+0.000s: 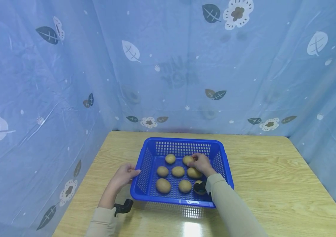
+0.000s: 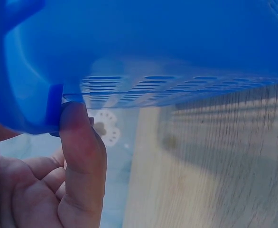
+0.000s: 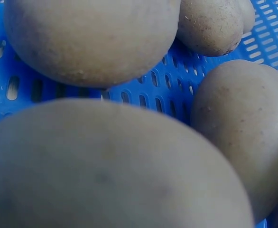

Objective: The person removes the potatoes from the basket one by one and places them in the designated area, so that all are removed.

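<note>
A blue plastic basket with slotted walls stands on the table, with several potatoes spread in rough rows over its floor. At the basket's left side my left hand grips the rim; in the left wrist view a digit presses up against the rim's edge. My right hand reaches inside and pinches a potato in the back row, thumb and fingers at its right side. Close by the right wrist lie another potato and a front-right one, partly covered by the black wrist camera.
The wooden table stretches to both sides of the basket. A blue curtain with leaf and flower prints hangs behind it and along the left and right sides. Potatoes stand close together in the right wrist view.
</note>
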`<move>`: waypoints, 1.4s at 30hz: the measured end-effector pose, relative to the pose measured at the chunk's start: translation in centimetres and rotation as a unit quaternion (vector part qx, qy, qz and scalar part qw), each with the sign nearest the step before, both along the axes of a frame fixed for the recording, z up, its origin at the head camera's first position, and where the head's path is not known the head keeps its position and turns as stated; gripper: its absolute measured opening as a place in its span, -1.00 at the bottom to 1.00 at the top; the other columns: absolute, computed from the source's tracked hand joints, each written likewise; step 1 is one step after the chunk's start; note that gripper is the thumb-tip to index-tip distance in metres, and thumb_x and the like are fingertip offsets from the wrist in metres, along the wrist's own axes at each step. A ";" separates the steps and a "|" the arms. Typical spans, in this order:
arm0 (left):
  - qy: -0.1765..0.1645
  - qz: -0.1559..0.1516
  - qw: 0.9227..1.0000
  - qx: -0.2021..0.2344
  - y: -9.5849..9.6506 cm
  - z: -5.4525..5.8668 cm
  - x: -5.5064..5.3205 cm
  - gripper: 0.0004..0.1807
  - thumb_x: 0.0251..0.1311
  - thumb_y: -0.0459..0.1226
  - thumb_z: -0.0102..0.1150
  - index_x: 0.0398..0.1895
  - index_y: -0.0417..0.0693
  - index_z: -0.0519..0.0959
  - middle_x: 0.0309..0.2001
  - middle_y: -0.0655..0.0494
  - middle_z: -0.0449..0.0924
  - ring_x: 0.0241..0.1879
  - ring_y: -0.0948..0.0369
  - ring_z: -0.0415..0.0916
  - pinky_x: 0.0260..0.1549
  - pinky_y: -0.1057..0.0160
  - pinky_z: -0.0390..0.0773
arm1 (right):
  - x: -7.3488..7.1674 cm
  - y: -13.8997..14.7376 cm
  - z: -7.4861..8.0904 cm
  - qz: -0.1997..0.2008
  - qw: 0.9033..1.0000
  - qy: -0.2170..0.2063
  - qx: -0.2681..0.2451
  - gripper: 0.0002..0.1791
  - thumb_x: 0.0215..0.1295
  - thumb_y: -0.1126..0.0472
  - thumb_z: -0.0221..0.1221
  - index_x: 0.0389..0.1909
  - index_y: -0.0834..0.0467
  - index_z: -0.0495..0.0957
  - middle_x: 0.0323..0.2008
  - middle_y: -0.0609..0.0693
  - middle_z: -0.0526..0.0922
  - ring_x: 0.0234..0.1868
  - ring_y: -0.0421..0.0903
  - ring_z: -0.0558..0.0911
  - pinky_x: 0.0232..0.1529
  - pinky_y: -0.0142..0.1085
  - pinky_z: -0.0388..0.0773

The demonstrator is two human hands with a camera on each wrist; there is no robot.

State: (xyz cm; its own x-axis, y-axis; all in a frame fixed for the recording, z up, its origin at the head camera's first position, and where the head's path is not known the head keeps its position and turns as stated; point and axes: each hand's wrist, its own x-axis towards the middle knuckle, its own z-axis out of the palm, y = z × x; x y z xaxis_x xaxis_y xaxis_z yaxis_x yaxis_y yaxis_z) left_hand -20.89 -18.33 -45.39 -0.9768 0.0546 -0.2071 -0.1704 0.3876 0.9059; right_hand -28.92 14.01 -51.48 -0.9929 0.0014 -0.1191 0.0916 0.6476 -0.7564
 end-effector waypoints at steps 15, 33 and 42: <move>-0.004 0.005 1.000 0.000 0.1 -0.1 0.0 -0.82 0.32 -0.36 0.02 -0.20 -0.38 0.47 -0.41 -0.10 0.64 -0.42 0.09 0.64 -0.36 0.11 0.69 | -0.1 0.2 0.0 0.004 0.999 -0.010 -0.038 -0.58 0.00 0.22 0.37 -0.10 0.26 0.53 -0.18 0.12 0.60 -0.16 0.00 0.55 -0.11 -0.13 0.54; 0.003 0.004 1.000 -0.004 0.1 0.1 0.0 -0.81 0.31 -0.34 0.03 -0.19 -0.36 0.48 -0.41 -0.09 0.65 -0.41 0.10 0.64 -0.35 0.12 0.69 | -0.3 0.1 1.6 -0.006 0.996 -0.012 -0.089 -0.48 0.02 0.22 0.35 0.01 0.33 0.47 -0.06 0.20 0.56 -0.05 0.07 0.53 -0.01 -0.09 0.53; -0.003 0.007 1.000 -0.007 0.1 0.0 0.1 -0.80 0.31 -0.32 0.05 -0.19 -0.35 0.49 -0.39 -0.09 0.66 -0.40 0.10 0.64 -0.33 0.09 0.69 | -0.2 0.0 2.0 -0.010 0.995 -0.006 -0.099 -0.48 0.06 0.24 0.32 0.05 0.33 0.45 -0.01 0.23 0.55 0.02 0.10 0.53 0.04 -0.07 0.52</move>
